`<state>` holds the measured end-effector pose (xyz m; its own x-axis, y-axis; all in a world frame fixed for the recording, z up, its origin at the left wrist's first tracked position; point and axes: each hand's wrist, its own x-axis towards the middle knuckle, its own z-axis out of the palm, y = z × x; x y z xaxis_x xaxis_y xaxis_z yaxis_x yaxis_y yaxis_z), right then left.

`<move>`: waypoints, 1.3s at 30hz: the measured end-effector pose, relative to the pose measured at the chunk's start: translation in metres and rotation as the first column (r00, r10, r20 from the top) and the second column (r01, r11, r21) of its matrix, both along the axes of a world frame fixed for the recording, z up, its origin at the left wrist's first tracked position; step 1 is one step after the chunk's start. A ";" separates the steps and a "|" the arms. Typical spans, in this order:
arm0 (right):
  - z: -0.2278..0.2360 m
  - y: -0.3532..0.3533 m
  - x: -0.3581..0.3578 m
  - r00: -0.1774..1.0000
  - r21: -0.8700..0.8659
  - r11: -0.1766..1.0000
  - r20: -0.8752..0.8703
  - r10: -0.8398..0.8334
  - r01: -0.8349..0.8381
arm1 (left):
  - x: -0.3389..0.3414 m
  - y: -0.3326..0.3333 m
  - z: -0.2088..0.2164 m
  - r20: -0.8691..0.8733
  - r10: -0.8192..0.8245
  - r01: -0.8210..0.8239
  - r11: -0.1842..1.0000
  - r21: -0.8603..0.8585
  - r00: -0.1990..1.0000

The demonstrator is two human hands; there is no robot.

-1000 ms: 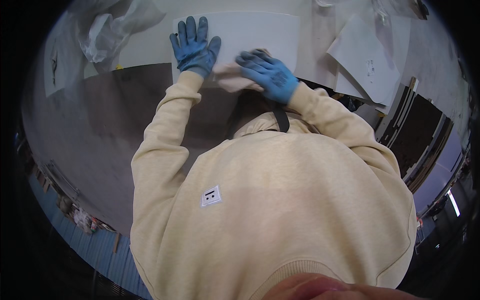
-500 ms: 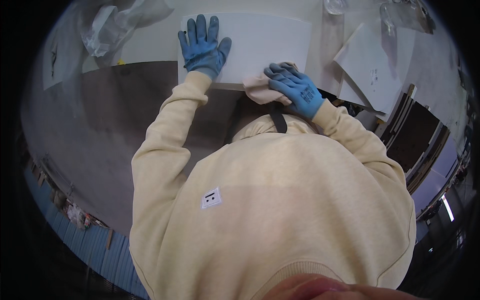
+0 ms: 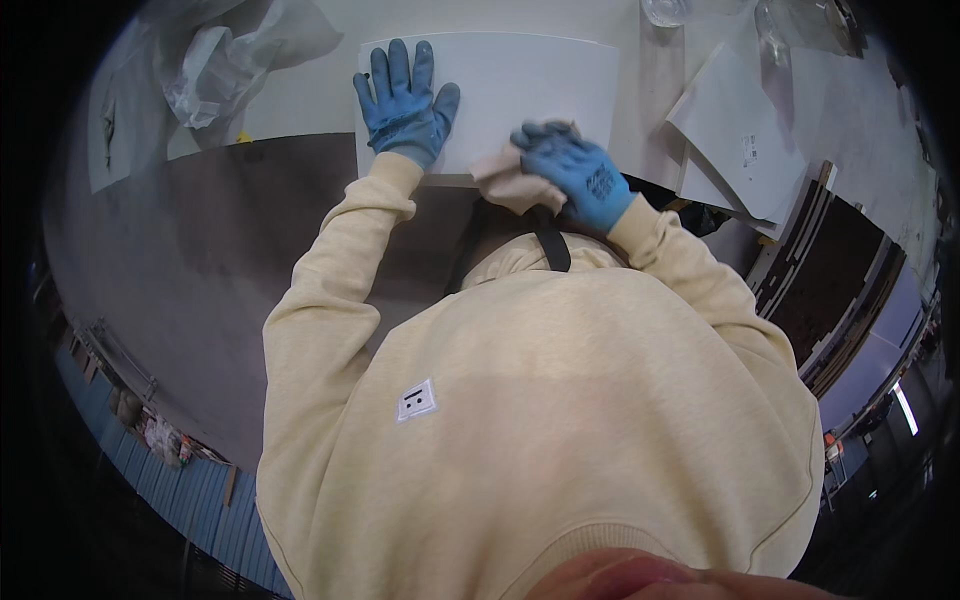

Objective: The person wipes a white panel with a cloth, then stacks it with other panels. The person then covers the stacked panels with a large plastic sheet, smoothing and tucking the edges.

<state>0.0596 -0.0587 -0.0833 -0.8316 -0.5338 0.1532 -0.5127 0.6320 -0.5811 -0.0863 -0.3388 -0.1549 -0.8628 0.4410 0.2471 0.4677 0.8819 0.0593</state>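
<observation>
With the left hand point(image 3: 408, 115) splayed wide to steady the white panel point(image 3: 530, 85) on the tabletop point(image 3: 300, 108), the right hand point(image 3: 578, 178), holding a pink cloth point(image 3: 508, 182) at the panel's near edge, should press evenly.

The left hand point(image 3: 408, 120) lies flat, palm down, near the near edge of the tabletop point(image 3: 310, 105), fingers spread toward the far edge, thumb angled right. The left arm point(image 3: 335, 235) reaches out nearly straight. The right hand point(image 3: 580, 172), motion-blurred, sits by the near edge with bent, gripping fingers, the right forearm point(image 3: 685, 255) slanting inward.
</observation>
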 end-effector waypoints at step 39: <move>-0.038 -0.041 0.010 0.909 -0.043 0.986 -0.384 -0.164 0.160 | -0.014 -0.006 -0.011 0.125 0.042 -0.026 0.992 -0.127 0.991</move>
<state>0.0691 -0.0999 -0.1212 -0.7818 -0.3936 0.4836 -0.5891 0.7205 -0.3659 -0.1001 -0.3450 -0.1662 -0.8989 0.4309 0.0793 0.4327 0.9015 0.0054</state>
